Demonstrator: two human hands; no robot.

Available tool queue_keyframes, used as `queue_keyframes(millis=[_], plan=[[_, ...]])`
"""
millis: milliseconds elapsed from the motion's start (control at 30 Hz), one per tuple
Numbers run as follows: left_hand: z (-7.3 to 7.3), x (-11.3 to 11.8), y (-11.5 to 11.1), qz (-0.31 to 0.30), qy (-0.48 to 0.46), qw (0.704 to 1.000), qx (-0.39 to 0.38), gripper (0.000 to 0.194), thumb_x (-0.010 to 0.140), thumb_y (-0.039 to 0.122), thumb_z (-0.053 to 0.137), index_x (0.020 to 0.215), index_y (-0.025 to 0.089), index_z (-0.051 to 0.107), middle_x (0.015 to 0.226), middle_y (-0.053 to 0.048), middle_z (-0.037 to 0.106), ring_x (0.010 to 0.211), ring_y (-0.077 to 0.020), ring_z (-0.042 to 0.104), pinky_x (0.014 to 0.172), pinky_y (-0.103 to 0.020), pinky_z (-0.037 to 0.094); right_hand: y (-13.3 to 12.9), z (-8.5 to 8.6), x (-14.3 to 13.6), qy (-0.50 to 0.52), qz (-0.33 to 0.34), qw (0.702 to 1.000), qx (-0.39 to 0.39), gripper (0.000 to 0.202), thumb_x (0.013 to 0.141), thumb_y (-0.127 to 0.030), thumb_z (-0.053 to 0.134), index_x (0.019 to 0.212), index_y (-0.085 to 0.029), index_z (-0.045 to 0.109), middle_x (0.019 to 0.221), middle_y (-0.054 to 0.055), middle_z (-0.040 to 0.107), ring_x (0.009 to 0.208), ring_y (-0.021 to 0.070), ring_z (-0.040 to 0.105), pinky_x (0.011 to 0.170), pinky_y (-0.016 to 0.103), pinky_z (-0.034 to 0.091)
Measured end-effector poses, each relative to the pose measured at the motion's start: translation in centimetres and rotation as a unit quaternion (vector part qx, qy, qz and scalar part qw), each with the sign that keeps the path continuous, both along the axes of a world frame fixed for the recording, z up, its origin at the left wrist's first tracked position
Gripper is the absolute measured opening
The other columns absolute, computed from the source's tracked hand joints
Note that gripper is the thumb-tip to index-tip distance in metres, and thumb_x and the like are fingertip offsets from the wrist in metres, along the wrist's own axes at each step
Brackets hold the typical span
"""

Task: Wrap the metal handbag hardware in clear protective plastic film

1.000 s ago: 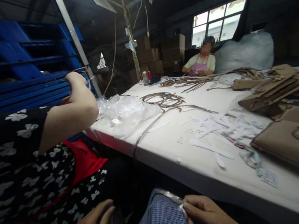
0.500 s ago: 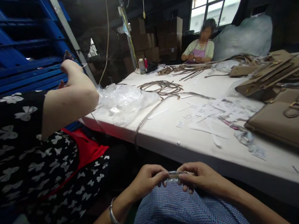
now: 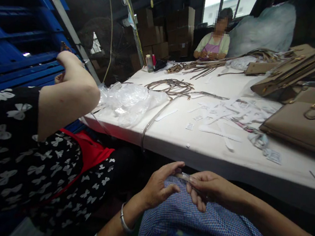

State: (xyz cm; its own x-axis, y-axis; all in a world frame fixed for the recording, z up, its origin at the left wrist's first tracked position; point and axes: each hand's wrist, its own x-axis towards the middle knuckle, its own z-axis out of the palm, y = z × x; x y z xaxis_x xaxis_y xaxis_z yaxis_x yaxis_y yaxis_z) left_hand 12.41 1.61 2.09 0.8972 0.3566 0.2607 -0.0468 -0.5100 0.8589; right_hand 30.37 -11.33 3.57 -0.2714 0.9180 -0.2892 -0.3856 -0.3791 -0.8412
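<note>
Over the blue checked apron (image 3: 217,229), my right hand (image 3: 208,186) pinches a narrow, flat strap-like piece (image 3: 183,176) with clear plastic about it. Its far end points left, and the part inside my right fingers is hidden. My left hand (image 3: 157,187) is beside that end with thumb and fingers spread apart; whether a fingertip touches the piece, I cannot tell. A long thin strap (image 3: 148,126) hangs over the table's front edge, ahead of my hands.
On the white table (image 3: 169,133) lie coiled straps (image 3: 171,86), crumpled clear plastic (image 3: 130,102), paper tags (image 3: 231,117) and brown handbags (image 3: 308,120). A co-worker in a bow-patterned top (image 3: 2,142) is close on my left. Another person (image 3: 212,45) sits across the table.
My left fingers have opened away from the piece, which both hands pinched before. My right hand keeps its hold. The view has shifted slightly.
</note>
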Motion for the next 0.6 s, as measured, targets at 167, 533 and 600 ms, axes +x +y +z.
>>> queue_keyframes(millis=[167, 533, 600], plan=[[-2.4, 0.5, -0.7, 0.065, 0.009, 0.998, -0.009, 0.034, 0.097, 0.032, 0.042, 0.123, 0.02, 0.059, 0.119, -0.008, 0.066, 0.11, -0.0197, 0.061, 0.098, -0.033, 0.046, -0.6, 2.0, -0.7, 0.075, -0.023, 0.997, 0.023, 0.032, 0.088, -0.041, 0.063, 0.098, -0.011, 0.066, 0.08, 0.007, 0.068, 0.06, 0.0113, 0.065, 0.055, 0.02, 0.049], [-3.2, 0.3, -4.5, 0.008, -0.011, 0.958, -0.286, 0.037, 0.096, 0.044, 0.044, 0.092, 0.011, 0.061, 0.072, -0.008, 0.068, 0.061, -0.0152, 0.065, 0.065, -0.027, 0.051, 2.5, 4.4, -0.2, -0.067, -0.421, 0.87, 0.247, 0.032, 0.085, -0.038, 0.068, 0.114, -0.026, 0.062, 0.108, 0.006, 0.07, 0.095, 0.0212, 0.069, 0.097, 0.045, 0.051], [-2.4, 0.0, -5.4, -0.003, -0.014, 0.949, -0.313, 0.038, 0.095, 0.046, 0.046, 0.092, 0.011, 0.06, 0.071, -0.008, 0.067, 0.054, -0.0124, 0.062, 0.057, -0.023, 0.047, 3.5, 4.0, -0.2, -0.145, -0.484, 0.811, 0.296, 0.028, 0.089, -0.035, 0.063, 0.116, -0.028, 0.061, 0.11, 0.005, 0.07, 0.099, 0.0219, 0.069, 0.1, 0.048, 0.048]])
